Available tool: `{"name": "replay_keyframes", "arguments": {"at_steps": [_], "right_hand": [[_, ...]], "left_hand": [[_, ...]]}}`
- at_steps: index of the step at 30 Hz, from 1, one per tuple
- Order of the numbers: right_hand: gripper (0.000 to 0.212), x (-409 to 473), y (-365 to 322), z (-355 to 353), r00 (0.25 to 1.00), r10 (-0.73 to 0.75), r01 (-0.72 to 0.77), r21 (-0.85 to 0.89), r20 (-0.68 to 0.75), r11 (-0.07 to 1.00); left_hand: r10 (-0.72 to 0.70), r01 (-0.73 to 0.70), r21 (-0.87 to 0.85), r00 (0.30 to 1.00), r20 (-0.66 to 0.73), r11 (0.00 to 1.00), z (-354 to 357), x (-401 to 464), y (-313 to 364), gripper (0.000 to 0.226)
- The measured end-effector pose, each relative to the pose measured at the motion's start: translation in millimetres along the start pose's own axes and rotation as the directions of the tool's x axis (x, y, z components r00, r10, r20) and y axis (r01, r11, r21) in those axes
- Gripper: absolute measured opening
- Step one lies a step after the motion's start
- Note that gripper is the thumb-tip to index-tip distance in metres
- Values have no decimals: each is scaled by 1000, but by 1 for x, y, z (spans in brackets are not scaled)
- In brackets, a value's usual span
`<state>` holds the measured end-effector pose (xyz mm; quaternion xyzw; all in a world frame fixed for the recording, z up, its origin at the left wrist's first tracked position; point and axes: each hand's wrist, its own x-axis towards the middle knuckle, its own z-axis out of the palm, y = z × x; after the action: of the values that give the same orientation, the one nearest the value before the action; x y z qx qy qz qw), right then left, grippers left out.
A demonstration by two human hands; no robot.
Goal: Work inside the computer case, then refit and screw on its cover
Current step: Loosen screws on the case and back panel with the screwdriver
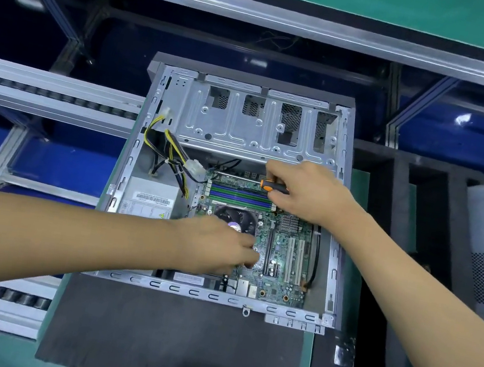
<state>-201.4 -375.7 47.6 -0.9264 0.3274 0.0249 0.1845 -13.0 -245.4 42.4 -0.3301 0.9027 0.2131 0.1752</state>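
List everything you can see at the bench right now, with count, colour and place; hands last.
computer case: one, grey metal, open, lying on a dark mat at centre.
motherboard: one, green, in the case's right half.
memory slots: a row, blue and green, near the board's far edge.
cooler fan: one, black, partly under the left hand.
power supply: one, grey, labelled, case's left side.
cables: a bundle, yellow and black, above the power supply.
screwdriver: one, orange and black handle, over the memory slots.
foam tray: one, black, right of the case.
left hand: on the board by the fan.
right hand: holds the screwdriver.
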Motion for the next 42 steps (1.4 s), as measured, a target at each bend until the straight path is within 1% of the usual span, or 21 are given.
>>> {"name": "replay_keyframes", "arguments": {"at_steps": [2, 3, 5, 6, 9, 12, 14, 16, 18, 19, 21, 23, 24, 27, 30, 32, 34, 36, 39, 40, 42], "right_hand": [[14, 0, -1, 1, 1000, -6, 6, -11, -6, 1000], [14, 0, -1, 1, 1000, -11, 11, -10, -12, 1000], [14, 0, -2, 1, 999, -21, 21, -5, -24, 1000], [14, 0, -2, 1, 999, -25, 25, -5, -30, 1000], [15, -1, -2, 1, 998, -33, 33, -7, -50, 999], [17, -1, -2, 1, 998, -27, 27, 10, -58, 1000], [16, -1, -1, 1, 998, -23, 24, 17, -57, 1000], [16, -1, -1, 2, 998, -23, 24, 15, -59, 1000], [16, -1, -2, 1, 998, -15, 16, 11, -55, 1000], [16, -1, -3, 1, 999, -11, 12, 11, -52, 1000], [16, -1, -3, 1, 999, -7, 8, 15, -51, 1000], [15, -1, -4, 1, 998, -6, 7, 17, -59, 1000], [15, -1, -4, 1, 998, -6, 7, 15, -60, 1000], [17, -2, -4, 0, 998, -11, 12, 8, -67, 1000], [17, -1, -4, 0, 997, -12, 12, 7, -72, 1000], [17, -1, -4, 1, 997, -11, 11, 7, -76, 1000], [16, -1, -4, 1, 997, -13, 13, 8, -77, 1000], [15, -1, -3, 1, 997, -14, 15, 10, -78, 1000], [15, -1, -3, 2, 997, -13, 14, 16, -82, 1000], [14, -1, -2, 2, 997, -11, 12, 18, -82, 1000], [14, -1, -2, 2, 996, -8, 10, 22, -90, 1000]], "left_hand": [[180, -139, 272, 975, -129, 952, 11, 9, -3, 35], [243, -172, 386, 960, -142, 906, 14, 12, -2, 38], [303, -179, 536, 941, -151, 825, 16, 18, -1, 21], [319, -177, 570, 934, -161, 803, 18, 21, 0, 13], [350, -177, 636, 924, -156, 751, 19, 31, 2, 19], [363, -167, 608, 906, -215, 776, 21, 33, 4, 16], [341, -146, 515, 888, -308, 845, 20, 33, 6, 15], [247, -100, 342, 873, -420, 934, 20, 32, 7, 16], [59, -79, -38, 928, -367, 996, 18, 28, 7, 10], [-47, -25, -237, 955, -293, 971, 17, 25, 8, 10], [-172, 49, -522, 966, -190, 852, 15, 22, 9, 10], [-192, 46, -741, 975, -114, 670, 12, 19, 10, 13], [-193, 39, -804, 977, -94, 593, 12, 17, 11, 17], [-200, 54, -904, 979, -36, 425, 12, 14, 12, 21], [-213, 72, -951, 977, 6, 300, 12, 15, 13, 12], [-217, 82, -957, 976, 21, 277, 13, 17, 13, 11], [-226, 102, -949, 973, 33, 299, 14, 17, 12, 9], [-226, 134, -940, 972, 62, 314, 15, 18, 11, 16], [-226, 178, -948, 967, 118, 265, 16, 18, 12, 9], [-216, 165, -951, 970, 108, 263, 16, 17, 13, 3], [-190, 118, -958, 979, 69, 260, 15, 18, 16, 14]]}}
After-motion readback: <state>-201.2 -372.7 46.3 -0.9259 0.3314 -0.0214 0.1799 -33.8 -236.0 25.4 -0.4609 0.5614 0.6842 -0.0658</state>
